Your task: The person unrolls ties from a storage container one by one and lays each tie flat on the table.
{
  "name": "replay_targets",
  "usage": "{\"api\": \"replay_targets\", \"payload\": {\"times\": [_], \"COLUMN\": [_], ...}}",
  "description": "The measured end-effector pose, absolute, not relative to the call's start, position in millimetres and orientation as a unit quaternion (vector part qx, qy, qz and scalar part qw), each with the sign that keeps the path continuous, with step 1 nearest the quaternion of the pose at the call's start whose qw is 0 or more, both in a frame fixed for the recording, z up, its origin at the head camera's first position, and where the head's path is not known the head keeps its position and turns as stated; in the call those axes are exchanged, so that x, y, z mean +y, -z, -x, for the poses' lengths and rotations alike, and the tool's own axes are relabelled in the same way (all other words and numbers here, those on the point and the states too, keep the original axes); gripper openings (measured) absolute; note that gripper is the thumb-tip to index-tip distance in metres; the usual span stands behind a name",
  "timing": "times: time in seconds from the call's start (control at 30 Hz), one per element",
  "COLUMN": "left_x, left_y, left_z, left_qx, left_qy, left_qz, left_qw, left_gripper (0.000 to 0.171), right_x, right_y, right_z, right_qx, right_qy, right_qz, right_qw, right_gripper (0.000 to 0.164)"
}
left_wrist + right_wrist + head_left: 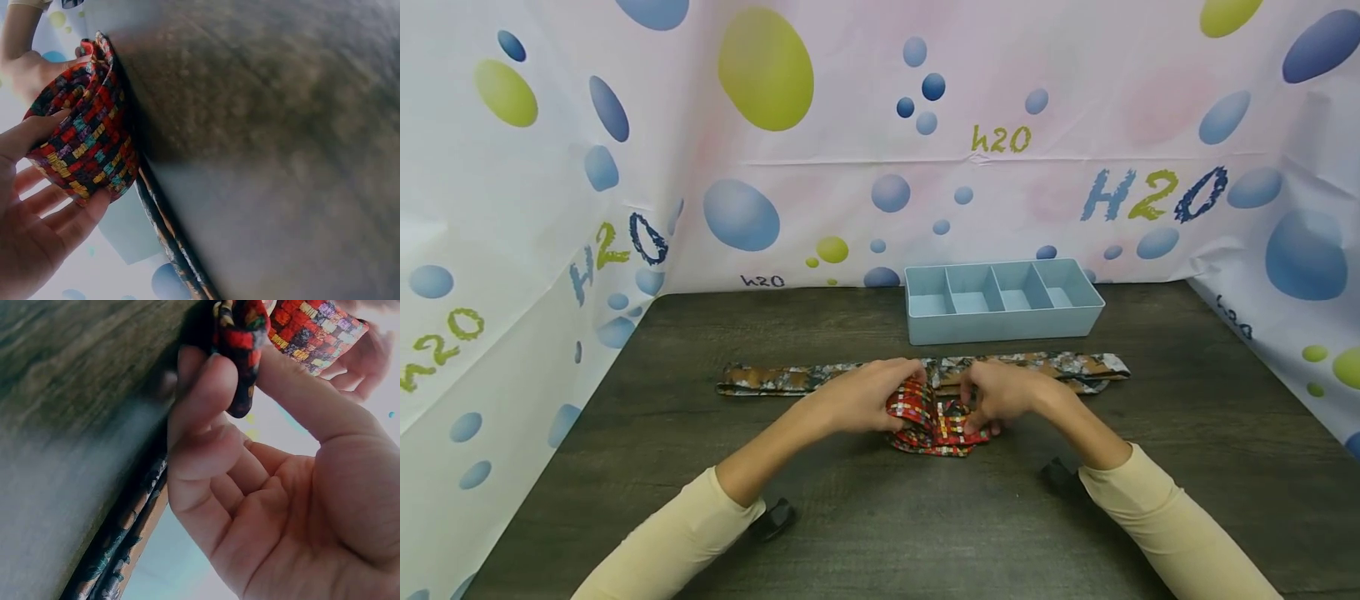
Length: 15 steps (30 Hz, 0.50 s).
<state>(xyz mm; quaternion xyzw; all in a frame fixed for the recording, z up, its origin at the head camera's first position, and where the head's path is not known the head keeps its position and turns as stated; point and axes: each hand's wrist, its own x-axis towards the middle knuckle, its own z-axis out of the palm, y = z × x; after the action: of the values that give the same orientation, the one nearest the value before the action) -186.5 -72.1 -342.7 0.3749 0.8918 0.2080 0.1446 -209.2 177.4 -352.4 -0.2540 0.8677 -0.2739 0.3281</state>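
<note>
A band of red cloth (951, 425) with a multicoloured woven-block print lies at the middle of the table, its left part curved into a loose roll. My left hand (868, 396) holds that roll, thumb on one side and fingers round the other; the left wrist view shows the rounded fold (94, 144) between them. At the band's right end is my right hand (1003, 390), pinching the cloth edge (242, 359) between thumb and bent fingers. Just behind both hands stretches a long, flat, folded strip of brown floral cloth (782, 379), partly hidden by them.
A light blue box (1003, 327) with several compartments stands behind the floral strip, near the back edge of the dark wooden table (880, 533). A printed sheet with bubbles (820, 150) hangs behind and along the sides. Dark straps (772, 520) sit near the sleeves.
</note>
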Motion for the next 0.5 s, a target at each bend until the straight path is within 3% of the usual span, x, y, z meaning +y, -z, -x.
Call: {"api": "replay_targets", "payload": {"times": [0.5], "left_x": [-76.0], "left_y": [343.2], "left_z": [189.1], "left_qx": [0.887], "left_qy": [-0.209], "left_qz": [-0.386], "left_qw": [0.145], "left_gripper": [0.056], "right_x": [177.5], "right_y": [351.1], "right_z": [208.9], "right_qx": [0.876], "right_qy": [0.258], "right_qz": [0.243], "right_qw": [0.328], "right_gripper": [0.019]}}
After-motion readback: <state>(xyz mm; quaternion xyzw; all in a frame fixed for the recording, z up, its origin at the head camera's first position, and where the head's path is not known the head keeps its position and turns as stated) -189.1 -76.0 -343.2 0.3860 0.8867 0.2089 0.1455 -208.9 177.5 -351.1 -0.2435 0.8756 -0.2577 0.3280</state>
